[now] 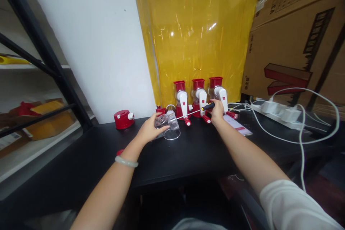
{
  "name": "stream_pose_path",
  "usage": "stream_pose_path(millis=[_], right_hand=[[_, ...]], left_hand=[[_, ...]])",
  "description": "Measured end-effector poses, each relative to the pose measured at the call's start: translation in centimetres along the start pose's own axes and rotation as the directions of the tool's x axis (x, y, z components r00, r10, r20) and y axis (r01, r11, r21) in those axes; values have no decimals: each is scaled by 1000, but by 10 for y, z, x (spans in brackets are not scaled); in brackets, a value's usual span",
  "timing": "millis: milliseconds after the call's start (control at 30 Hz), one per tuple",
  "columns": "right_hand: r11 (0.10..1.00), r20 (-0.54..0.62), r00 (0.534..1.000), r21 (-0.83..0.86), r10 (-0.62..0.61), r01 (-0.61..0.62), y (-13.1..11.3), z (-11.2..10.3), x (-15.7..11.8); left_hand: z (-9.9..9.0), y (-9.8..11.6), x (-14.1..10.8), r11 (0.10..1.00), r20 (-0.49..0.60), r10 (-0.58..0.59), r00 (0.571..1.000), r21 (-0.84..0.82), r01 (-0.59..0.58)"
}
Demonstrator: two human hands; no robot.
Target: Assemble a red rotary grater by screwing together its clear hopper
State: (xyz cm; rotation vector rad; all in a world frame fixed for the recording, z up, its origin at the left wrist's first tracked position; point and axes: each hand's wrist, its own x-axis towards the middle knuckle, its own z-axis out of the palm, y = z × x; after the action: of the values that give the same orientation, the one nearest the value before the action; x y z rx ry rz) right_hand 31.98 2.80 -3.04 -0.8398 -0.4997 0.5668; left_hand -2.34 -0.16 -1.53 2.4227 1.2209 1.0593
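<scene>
The left hand (148,128) is clamped on the clear plastic housing (173,124), positioned between thumb and fingers, above the black table (175,165). The right hand (217,112) grips the screwdriver (208,107) by its handle; the shaft extends leftward to the housing.

Left hand (147,128): is gripping, widely curved. Right hand (217,113): is gripping, tightly curled. Left forearm (111,187), right forearm (248,151): both bare, are reaching forward and angling inward.
</scene>
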Motion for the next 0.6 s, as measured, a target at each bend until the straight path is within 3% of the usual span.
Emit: stream_pose_path(millis=[100,233,433,600], right_hand=[[999,-77,997,-48,-17,13,-2,2,-3],[992,-65,994,-101,-86,80,-3,2,-5],[1000,-38,999,11,13,-12,1,0,-3],[999,-14,1000,51,14,-13,4,-2,0]], left_hand=[[0,0,0,1000,-4,0,1000,6,0],[0,1,0,1000,-4,-9,1000,22,10],[0,3,0,1000,3,-14,1000,22,14],[0,2,0,999,-6,-16,1000,33,17]])
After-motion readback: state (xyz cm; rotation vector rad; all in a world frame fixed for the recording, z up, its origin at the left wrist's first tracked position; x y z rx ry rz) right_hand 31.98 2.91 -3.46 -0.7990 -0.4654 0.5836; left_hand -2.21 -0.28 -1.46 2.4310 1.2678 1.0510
